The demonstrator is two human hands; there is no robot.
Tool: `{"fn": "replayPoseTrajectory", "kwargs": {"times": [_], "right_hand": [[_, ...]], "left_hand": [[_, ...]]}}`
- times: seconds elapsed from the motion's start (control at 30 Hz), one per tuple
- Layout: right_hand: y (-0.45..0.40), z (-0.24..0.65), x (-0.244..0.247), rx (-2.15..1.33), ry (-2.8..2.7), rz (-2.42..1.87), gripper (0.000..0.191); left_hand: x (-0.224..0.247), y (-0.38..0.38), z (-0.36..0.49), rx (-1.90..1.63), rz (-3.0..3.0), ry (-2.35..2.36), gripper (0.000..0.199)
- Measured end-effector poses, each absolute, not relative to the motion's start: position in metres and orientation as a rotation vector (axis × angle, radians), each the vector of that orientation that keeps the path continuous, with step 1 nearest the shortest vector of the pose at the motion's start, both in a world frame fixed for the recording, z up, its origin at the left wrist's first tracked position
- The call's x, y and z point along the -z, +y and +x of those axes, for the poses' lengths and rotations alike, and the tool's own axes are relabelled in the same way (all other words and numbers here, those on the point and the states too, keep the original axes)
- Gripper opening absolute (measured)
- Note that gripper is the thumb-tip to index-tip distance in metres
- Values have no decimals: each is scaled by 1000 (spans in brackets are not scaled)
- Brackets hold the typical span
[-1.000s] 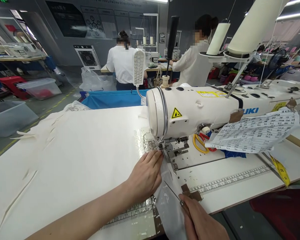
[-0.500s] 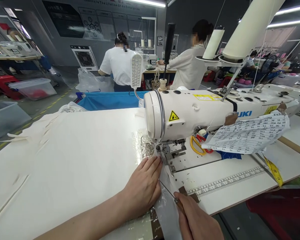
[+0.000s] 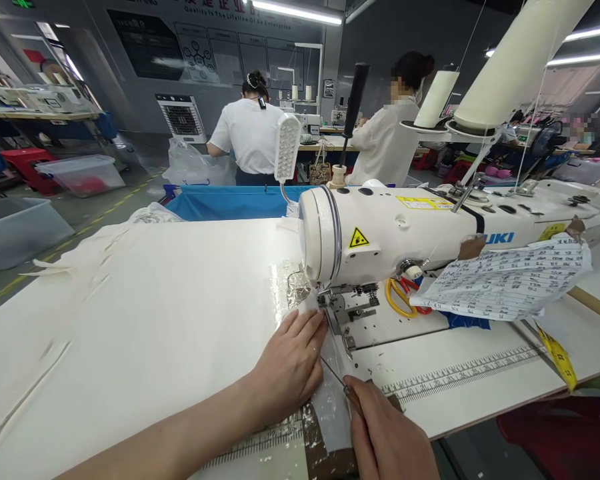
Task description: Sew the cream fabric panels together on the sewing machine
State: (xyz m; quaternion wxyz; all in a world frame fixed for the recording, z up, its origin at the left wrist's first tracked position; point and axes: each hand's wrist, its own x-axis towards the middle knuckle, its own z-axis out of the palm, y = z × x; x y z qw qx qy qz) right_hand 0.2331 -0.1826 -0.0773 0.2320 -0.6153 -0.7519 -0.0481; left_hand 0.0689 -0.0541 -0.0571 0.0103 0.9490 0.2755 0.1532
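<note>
Left hand (image 3: 290, 363) flat on white material (image 3: 331, 417), right hand (image 3: 387, 427) gripping a slender tool (image 3: 334, 373), a person apparently feeds a sewing machine (image 3: 380, 237), with steady alignment seemingly needed next.

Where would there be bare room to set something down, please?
The white surface between the left hand and blue cloth looks bare, as does the strip between printed ruler and front table edge. It is crowded beneath the sewing machine's head, where the right hand holds a thin tool.
</note>
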Motion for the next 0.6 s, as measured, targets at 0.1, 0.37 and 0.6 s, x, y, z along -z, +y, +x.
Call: {"fn": "replayPoseTrajectory", "kwargs": {"times": [0.1,0.37,0.6], "right_hand": [[-178,231,76,102,-2067,-1698,35],[-165,227,77,-132,-1941,-1712,34],[-172,227,81,-449,-1700,-1732,38]], "left_hand": [[52,-52,71,-480,2938,903,46],[59,-32,70,-457,3035,962,43],[60,-30,69,-450,3103,1003,41]]}}
